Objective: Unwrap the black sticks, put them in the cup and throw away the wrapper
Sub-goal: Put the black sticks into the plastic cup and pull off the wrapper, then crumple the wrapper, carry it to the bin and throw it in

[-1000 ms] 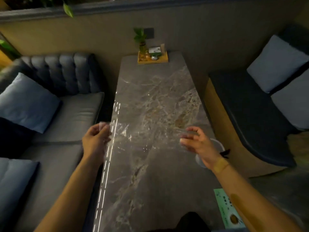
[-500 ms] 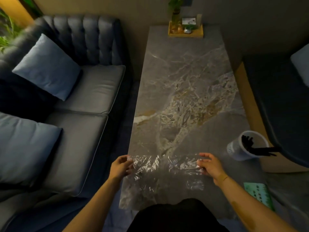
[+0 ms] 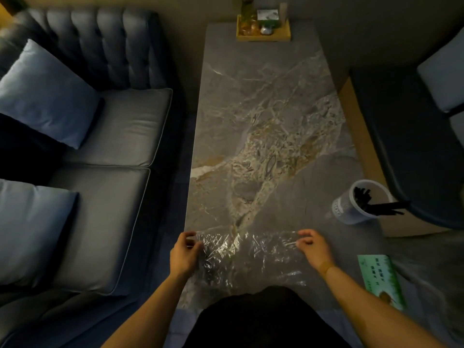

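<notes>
A clear crinkled plastic wrapper (image 3: 251, 254) is stretched flat between my two hands over the near end of the marble table (image 3: 263, 109). My left hand (image 3: 184, 252) pinches its left edge and my right hand (image 3: 313, 248) pinches its right edge. The black sticks (image 3: 376, 204) stand in a white cup (image 3: 349, 209) at the table's right edge, their ends leaning out over the rim to the right. No sticks show inside the wrapper.
A green printed card (image 3: 381, 280) lies at the near right corner. A wooden tray (image 3: 263, 33) with a plant and small items sits at the far end. A dark sofa with blue cushions (image 3: 47, 96) runs along the left; a bench (image 3: 411, 146) is on the right.
My view has tilted down and back, bringing the cup and the table's near edge into sight. Both hands have drawn the wrapper nearer to my body, still spread between them.
</notes>
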Demonstrator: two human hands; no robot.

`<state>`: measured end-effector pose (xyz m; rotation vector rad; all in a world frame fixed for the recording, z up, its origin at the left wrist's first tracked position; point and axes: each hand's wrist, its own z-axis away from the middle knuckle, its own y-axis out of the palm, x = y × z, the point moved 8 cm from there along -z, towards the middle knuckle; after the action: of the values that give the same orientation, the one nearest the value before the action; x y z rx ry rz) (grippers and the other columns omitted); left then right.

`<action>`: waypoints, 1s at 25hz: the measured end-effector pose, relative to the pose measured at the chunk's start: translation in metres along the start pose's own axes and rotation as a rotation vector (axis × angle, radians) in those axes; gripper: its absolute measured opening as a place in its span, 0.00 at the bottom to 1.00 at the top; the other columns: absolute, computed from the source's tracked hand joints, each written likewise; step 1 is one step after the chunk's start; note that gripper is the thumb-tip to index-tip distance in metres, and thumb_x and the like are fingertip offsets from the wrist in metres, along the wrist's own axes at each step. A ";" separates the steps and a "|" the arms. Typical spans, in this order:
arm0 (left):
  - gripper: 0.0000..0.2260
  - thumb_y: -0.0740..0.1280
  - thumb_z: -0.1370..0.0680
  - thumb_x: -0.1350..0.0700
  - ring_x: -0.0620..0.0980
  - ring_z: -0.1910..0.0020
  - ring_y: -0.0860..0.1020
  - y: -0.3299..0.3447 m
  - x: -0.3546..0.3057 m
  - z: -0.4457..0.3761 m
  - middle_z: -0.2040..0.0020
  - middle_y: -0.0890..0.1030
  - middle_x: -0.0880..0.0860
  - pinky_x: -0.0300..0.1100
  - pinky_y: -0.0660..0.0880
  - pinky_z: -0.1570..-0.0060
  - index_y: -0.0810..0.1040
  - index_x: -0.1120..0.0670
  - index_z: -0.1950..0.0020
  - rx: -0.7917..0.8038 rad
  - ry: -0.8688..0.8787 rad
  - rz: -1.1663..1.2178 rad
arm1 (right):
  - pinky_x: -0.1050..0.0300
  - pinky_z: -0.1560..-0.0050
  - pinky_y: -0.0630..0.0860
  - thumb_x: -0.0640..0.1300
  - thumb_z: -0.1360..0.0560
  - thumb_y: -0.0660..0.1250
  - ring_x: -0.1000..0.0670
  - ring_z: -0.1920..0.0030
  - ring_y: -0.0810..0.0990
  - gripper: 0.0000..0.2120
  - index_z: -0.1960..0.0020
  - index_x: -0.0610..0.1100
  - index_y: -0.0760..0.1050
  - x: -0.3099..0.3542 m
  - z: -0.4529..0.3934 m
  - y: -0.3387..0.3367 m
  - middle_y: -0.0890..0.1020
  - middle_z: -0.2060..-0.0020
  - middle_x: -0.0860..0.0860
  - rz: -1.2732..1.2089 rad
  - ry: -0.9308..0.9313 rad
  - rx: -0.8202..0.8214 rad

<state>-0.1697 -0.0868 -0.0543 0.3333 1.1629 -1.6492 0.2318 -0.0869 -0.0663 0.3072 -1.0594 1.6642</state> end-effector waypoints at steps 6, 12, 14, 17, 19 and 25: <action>0.20 0.72 0.25 0.54 0.56 0.46 0.79 0.005 -0.007 0.012 0.40 0.75 0.57 0.55 0.78 0.47 0.72 0.53 0.34 -0.044 0.049 -0.136 | 0.50 0.48 0.74 0.36 0.26 0.69 0.45 0.49 0.77 0.17 0.38 0.42 0.73 -0.003 -0.001 -0.011 0.79 0.43 0.40 0.026 -0.065 0.121; 0.17 0.70 0.24 0.49 0.49 0.45 0.77 0.048 -0.076 0.043 0.39 0.76 0.51 0.46 0.76 0.47 0.75 0.49 0.36 0.000 0.363 -0.337 | 0.51 0.43 0.75 0.50 0.25 0.68 0.47 0.41 0.76 0.16 0.38 0.52 0.74 0.002 0.015 -0.061 0.78 0.40 0.50 0.368 -0.288 0.119; 0.16 0.70 0.24 0.48 0.49 0.44 0.78 0.078 -0.108 0.055 0.41 0.78 0.51 0.47 0.76 0.46 0.76 0.50 0.38 0.074 0.483 -0.393 | 0.51 0.43 0.75 0.54 0.24 0.65 0.47 0.39 0.75 0.16 0.37 0.54 0.73 0.000 0.022 -0.082 0.77 0.39 0.52 0.515 -0.348 0.102; 0.16 0.68 0.24 0.45 0.48 0.43 0.78 0.127 -0.154 0.074 0.41 0.78 0.49 0.44 0.76 0.46 0.77 0.48 0.38 0.200 0.662 -0.524 | 0.52 0.45 0.75 0.55 0.23 0.63 0.47 0.40 0.75 0.16 0.37 0.53 0.74 -0.004 0.028 -0.118 0.78 0.40 0.52 0.646 -0.460 0.026; 0.16 0.65 0.23 0.43 0.48 0.41 0.77 0.155 -0.181 0.086 0.39 0.78 0.48 0.44 0.75 0.44 0.75 0.47 0.38 0.256 0.790 -0.618 | 0.50 0.44 0.74 0.55 0.24 0.63 0.47 0.42 0.77 0.16 0.38 0.51 0.76 -0.005 0.029 -0.144 0.80 0.41 0.52 0.672 -0.513 -0.027; 0.25 0.61 0.25 0.36 0.52 0.37 0.75 0.230 -0.263 0.105 0.34 0.73 0.49 0.48 0.74 0.42 0.67 0.44 0.30 0.356 1.031 -0.798 | 0.47 0.43 0.73 0.63 0.26 0.62 0.46 0.39 0.75 0.26 0.33 0.50 0.71 -0.017 0.012 -0.228 0.78 0.38 0.51 0.777 -0.522 -0.222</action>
<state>0.1689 -0.0164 0.0604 1.1556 1.9010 -2.4999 0.4341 -0.1036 0.0395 0.1931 -1.9121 2.1729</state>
